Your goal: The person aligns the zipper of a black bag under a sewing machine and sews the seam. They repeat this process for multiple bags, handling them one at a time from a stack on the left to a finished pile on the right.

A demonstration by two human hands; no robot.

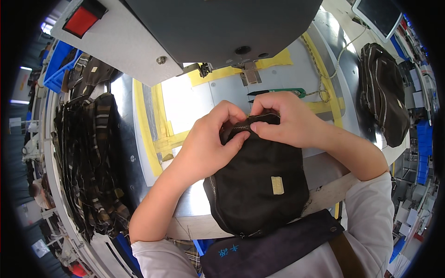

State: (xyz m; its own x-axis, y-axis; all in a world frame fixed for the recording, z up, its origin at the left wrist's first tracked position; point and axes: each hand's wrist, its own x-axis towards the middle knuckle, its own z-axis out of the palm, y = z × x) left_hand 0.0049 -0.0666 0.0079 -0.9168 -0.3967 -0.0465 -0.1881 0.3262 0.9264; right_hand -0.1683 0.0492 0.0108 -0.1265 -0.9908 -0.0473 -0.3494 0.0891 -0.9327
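A dark bag [252,185] with a metal zipper along its edge and a small pale patch lies at the table's front edge. My left hand [213,139] pinches the bag's upper zippered edge between thumb and fingers. Right beside it, my right hand [287,118] grips the same edge, its thumb close to the left thumb. Part of the zipper shows between the two hands; the fingertips behind the fabric are hidden. Just beyond my right hand lie green-handled thread snips [282,92], their dark points toward the left.
A sewing machine head [222,32] overhangs the work plate [185,106], which is edged with yellow tape. Several dark plaid fabric pieces [88,162] hang at the left, near a blue bin [60,65]. More dark zippered bags [384,92] lie at the right, below a screen [380,16].
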